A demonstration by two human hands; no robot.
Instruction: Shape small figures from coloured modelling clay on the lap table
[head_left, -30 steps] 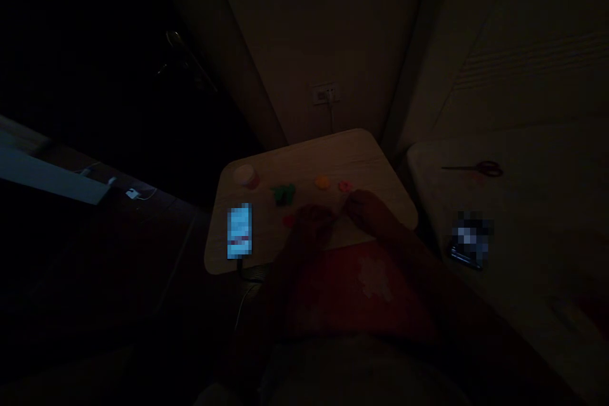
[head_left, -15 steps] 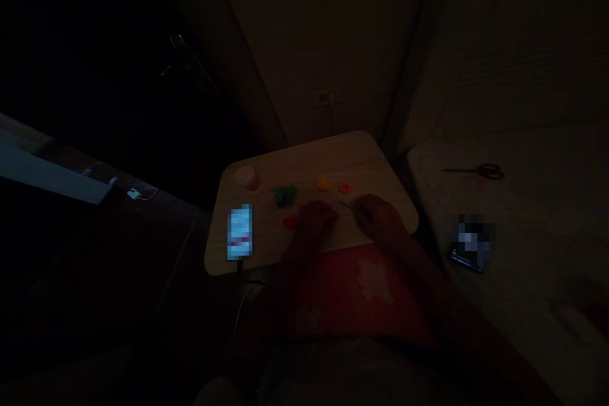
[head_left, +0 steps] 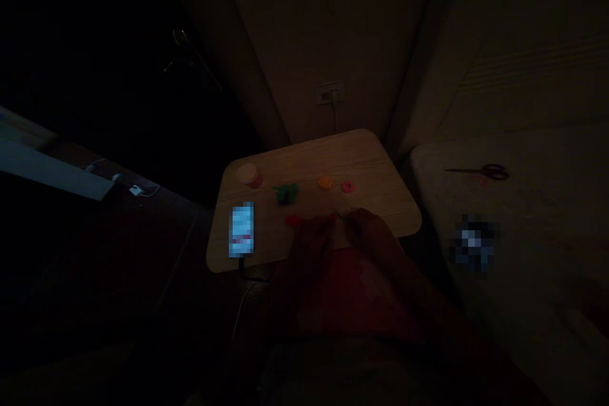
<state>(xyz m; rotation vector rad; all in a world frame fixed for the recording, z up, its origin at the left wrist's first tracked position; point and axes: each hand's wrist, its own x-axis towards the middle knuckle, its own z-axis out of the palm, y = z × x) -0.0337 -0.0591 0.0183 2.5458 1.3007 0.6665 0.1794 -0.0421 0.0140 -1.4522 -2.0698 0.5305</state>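
In dim light, my left hand (head_left: 311, 236) is closed near the front edge of a small wooden table (head_left: 380, 171). A small red piece (head_left: 333, 217), like modelling clay, shows at its fingertips. My right hand (head_left: 370, 228) is closed on a thin pointed stick (head_left: 339, 216), whose tip meets or nearly meets the red piece. Beside my left hand lies a red lump (head_left: 293, 220). Farther back are a green clay-like lump (head_left: 287, 193), an orange-yellow lump (head_left: 325, 183) and a pink flower-shaped piece (head_left: 348, 186) with a dark centre.
A lit phone (head_left: 241, 230) lies at the table's left, with a cable below it. Behind it stands a pale-lidded tub (head_left: 248, 174). Scissors (head_left: 495, 171) and a blurred dark object (head_left: 473, 244) rest on the pale surface to the right. A wall socket (head_left: 329, 94) holds a plug.
My hands have come closer together and slightly nearer to me. The stick, apart from the left hand half a second ago, now has its tip at the red piece.
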